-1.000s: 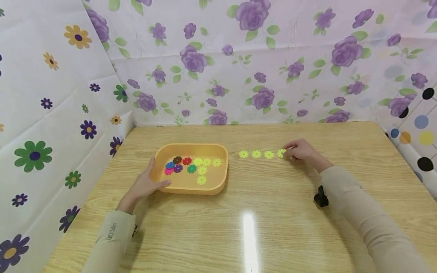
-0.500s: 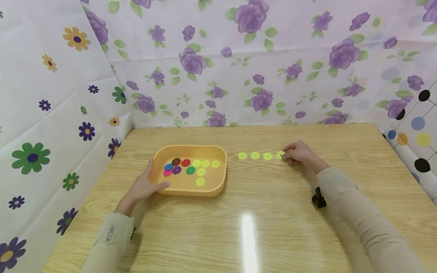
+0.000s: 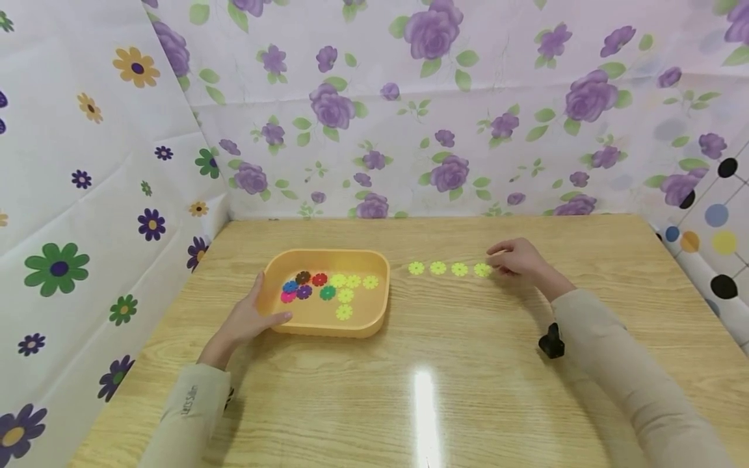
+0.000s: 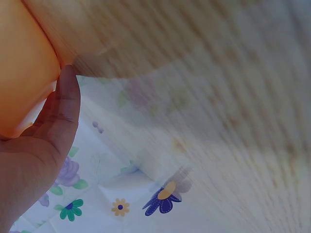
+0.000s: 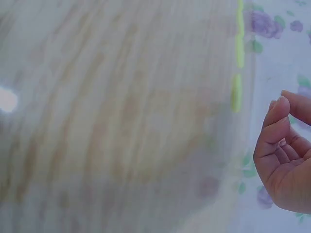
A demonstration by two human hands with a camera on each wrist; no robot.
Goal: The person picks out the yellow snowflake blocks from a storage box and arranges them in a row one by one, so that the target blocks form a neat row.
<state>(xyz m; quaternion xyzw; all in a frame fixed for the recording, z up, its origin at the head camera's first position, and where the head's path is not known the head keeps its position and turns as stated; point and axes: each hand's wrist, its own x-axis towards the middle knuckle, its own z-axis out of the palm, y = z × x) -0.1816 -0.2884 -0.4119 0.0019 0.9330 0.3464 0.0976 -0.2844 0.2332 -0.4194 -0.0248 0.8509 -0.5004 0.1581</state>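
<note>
At the left side of the orange-yellow plastic tray [image 3: 328, 260], my left hand [image 3: 242, 318] holds its wall, thumb over the near rim. In the left wrist view the fingers [image 4: 68, 97] lie along the tray's outside. Flat flower-shaped plastic discs lie inside: yellow ones [image 3: 344, 312], a red one [image 3: 319, 279], a green one [image 3: 328, 292] and several other colours. Right of the tray, several yellow discs form a row on the table. My right hand [image 3: 521, 260] is beside the rightmost yellow disc [image 3: 482, 270], fingers bent and holding nothing; the right wrist view shows a gap between them.
A wooden table [image 3: 351, 396] carries everything. Flowered cloth [image 3: 374, 117] hangs behind it, with more patterned cloth at left and right. A small black device [image 3: 551, 341] is by the right sleeve. Light glares on the table's front middle.
My right hand has let go of the rightmost yellow disc and moved slightly right, leaving it flat in the row. The left hand and tray stay in place.
</note>
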